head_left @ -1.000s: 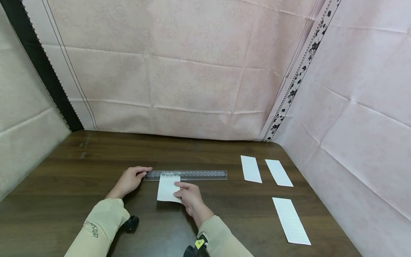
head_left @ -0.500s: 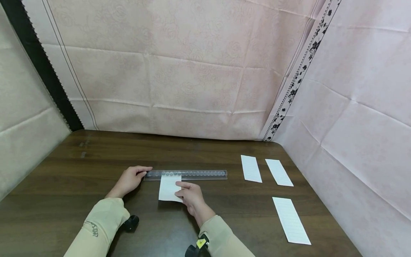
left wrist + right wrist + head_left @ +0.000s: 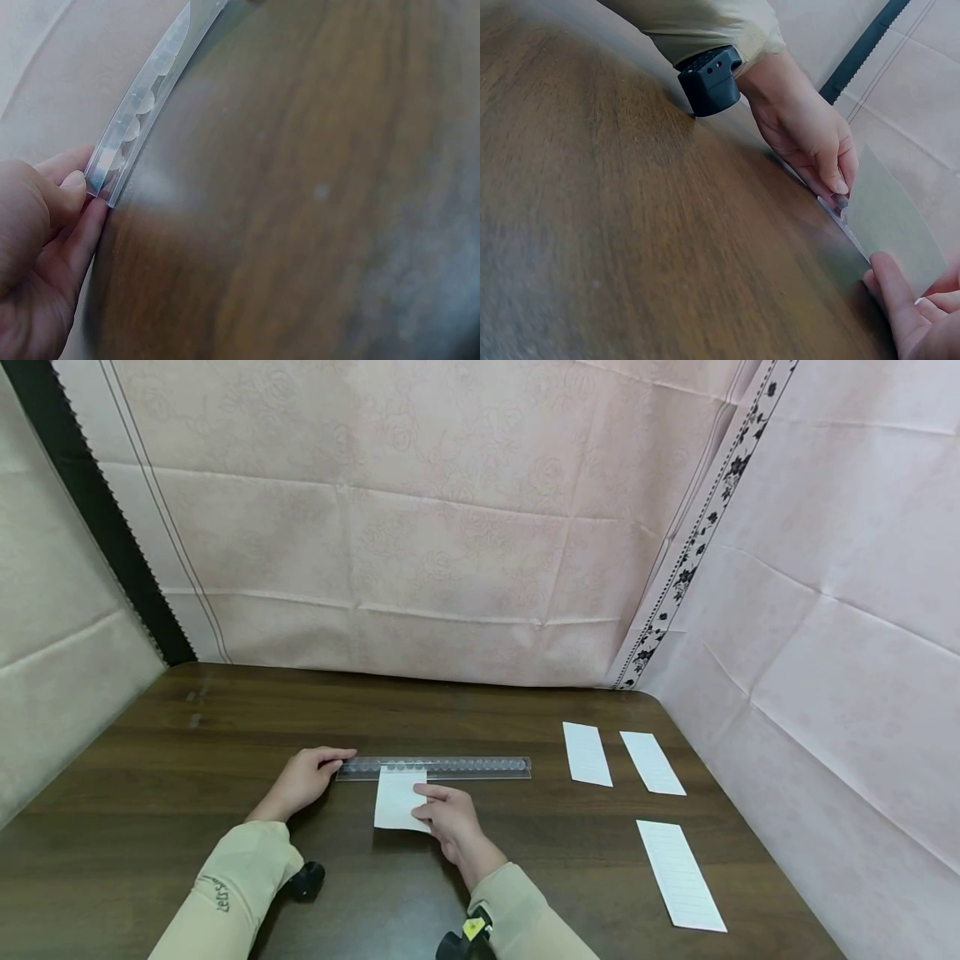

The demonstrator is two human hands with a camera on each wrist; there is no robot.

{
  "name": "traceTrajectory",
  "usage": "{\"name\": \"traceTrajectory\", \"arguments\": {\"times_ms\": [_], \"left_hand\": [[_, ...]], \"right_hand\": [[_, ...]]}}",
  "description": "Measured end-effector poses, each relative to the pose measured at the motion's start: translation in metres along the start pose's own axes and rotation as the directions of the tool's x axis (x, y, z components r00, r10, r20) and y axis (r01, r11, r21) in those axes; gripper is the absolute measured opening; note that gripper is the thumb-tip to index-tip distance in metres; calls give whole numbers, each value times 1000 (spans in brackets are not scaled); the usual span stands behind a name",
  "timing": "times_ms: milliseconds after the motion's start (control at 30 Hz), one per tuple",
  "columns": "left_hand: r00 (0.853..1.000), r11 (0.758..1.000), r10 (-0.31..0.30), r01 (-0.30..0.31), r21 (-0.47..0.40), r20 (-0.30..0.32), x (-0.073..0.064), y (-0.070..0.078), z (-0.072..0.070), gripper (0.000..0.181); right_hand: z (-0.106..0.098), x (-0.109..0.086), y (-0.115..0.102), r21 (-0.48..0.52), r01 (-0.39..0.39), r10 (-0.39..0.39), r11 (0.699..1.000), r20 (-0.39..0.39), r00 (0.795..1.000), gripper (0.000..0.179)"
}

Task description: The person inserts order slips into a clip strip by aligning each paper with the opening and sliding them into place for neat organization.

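Note:
In the head view, a long clear plastic ruler [image 3: 476, 768] with a row of round shapes along it lies crosswise on the table. My left hand [image 3: 306, 781] pinches its left end, thumb on top and fingers beneath, as the left wrist view shows of the ruler [image 3: 139, 105]. A small white sheet of paper [image 3: 399, 802] has its far edge overlapping the ruler, whose round shapes show along that edge. My right hand [image 3: 450, 822] pinches the sheet at its right edge. The sheet's near edge curves up a little over its shadow. The right wrist view shows the paper [image 3: 892, 217] tilted, with fingers on both faces.
At the right of the brown table [image 3: 555, 868] lie a white paper slip [image 3: 587, 754], a second slip [image 3: 652, 762] and a longer lined slip [image 3: 681, 877]. Pale cloth [image 3: 450, 527] hangs behind and at both sides.
The white sheet and my right hand have slid slightly to the right along the ruler. My left hand stays on the ruler's left end, and the ruler has not moved.

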State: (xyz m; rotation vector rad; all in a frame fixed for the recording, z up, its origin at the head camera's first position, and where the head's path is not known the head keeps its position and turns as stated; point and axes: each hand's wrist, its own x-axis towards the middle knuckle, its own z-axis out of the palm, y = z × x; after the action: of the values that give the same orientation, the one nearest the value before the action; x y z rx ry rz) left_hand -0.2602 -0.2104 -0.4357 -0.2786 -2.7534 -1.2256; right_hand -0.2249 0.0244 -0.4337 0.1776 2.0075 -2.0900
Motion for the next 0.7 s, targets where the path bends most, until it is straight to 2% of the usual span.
{"name": "traceTrajectory", "arguments": {"times_ms": [700], "left_hand": [[1000,1000,-1,1,-11,5,-1,1,-1,28]], "right_hand": [[-6,1,0,-20,-9,9,1000,3,1000,35]]}}
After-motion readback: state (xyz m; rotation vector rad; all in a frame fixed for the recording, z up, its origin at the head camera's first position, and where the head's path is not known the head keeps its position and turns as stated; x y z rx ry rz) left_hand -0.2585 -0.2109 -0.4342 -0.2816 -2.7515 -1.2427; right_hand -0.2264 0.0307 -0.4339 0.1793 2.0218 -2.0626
